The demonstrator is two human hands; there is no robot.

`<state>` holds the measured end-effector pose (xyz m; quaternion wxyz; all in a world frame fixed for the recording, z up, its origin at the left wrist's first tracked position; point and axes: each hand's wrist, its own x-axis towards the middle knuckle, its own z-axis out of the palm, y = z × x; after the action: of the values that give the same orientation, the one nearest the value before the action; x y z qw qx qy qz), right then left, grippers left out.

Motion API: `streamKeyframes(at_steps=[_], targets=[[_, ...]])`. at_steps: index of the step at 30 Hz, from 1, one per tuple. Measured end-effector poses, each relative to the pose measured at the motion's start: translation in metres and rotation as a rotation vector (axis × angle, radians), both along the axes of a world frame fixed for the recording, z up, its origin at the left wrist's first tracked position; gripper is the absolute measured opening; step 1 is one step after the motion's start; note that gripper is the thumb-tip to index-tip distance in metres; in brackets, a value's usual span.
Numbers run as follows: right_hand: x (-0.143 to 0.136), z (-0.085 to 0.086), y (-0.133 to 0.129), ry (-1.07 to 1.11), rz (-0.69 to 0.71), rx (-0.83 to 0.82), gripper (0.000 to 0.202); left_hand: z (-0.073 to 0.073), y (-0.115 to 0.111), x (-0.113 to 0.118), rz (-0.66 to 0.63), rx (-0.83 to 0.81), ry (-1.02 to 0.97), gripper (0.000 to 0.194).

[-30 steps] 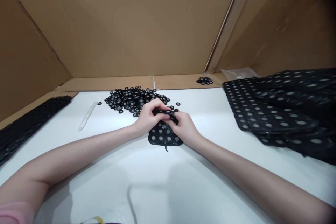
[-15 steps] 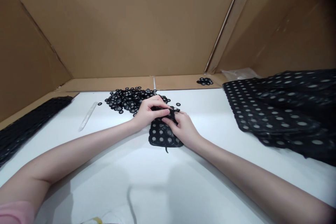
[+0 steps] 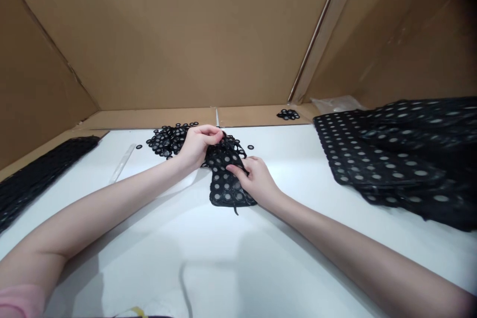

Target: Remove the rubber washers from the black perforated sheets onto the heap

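Observation:
A small black sheet with rows of pale round spots (image 3: 227,189) lies on the white table in front of me. My left hand (image 3: 197,144) is closed in a pinch at its far end, where the black material is lifted. My right hand (image 3: 257,179) grips the sheet's right side, thumb on top and fingers partly hidden underneath. A thin black tail hangs from the sheet's near edge. Behind my left hand spreads a pile of small black rings with pale centres (image 3: 164,141), partly covered by the hand.
Larger spotted black sheets (image 3: 380,159) are heaped at the right, with clear plastic (image 3: 337,104) behind. A long black stack (image 3: 48,174) lies at the left, near a clear strip (image 3: 122,163). A small ring cluster (image 3: 288,114) sits by the cardboard wall (image 3: 186,35).
My left hand has moved up and away from my right hand, drawing the sheet's far end with it. My right hand keeps its grip in nearly the same place.

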<state>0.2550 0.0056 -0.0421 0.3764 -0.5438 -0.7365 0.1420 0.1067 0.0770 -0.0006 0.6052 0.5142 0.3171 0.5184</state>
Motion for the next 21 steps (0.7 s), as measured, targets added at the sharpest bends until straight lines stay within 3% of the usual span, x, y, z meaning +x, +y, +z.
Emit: streamKeyframes(at_steps=[3, 6, 11, 14, 16, 18, 21], targets=[[0.0, 0.001, -0.001, 0.004, 0.005, -0.002, 0.043, 0.003, 0.007, -0.003, 0.041, -0.037, -0.088, 0.012], [0.002, 0.0, -0.004, 0.033, -0.018, -0.04, 0.04, 0.006, 0.02, -0.012, 0.143, 0.062, -0.101, 0.013], [0.005, -0.002, -0.006, 0.304, -0.047, -0.209, 0.041, -0.01, 0.046, -0.026, 0.232, 0.367, 0.398, 0.028], [0.007, -0.001, -0.006, 0.474, -0.061, -0.258, 0.044, -0.02, 0.044, -0.031, 0.344, 0.59, 0.564, 0.039], [0.008, -0.001, -0.005, 0.556, -0.083, -0.278, 0.046, -0.021, 0.032, -0.03, 0.306, 0.766, 0.561, 0.039], [0.01, 0.0, -0.005, 0.623, -0.096, -0.286, 0.047, -0.019, 0.015, -0.026, 0.141, 0.912, 0.576, 0.039], [0.01, 0.0, -0.004, 0.692, -0.082, -0.295, 0.047, -0.02, -0.006, -0.017, -0.025, 0.998, 0.64, 0.042]])
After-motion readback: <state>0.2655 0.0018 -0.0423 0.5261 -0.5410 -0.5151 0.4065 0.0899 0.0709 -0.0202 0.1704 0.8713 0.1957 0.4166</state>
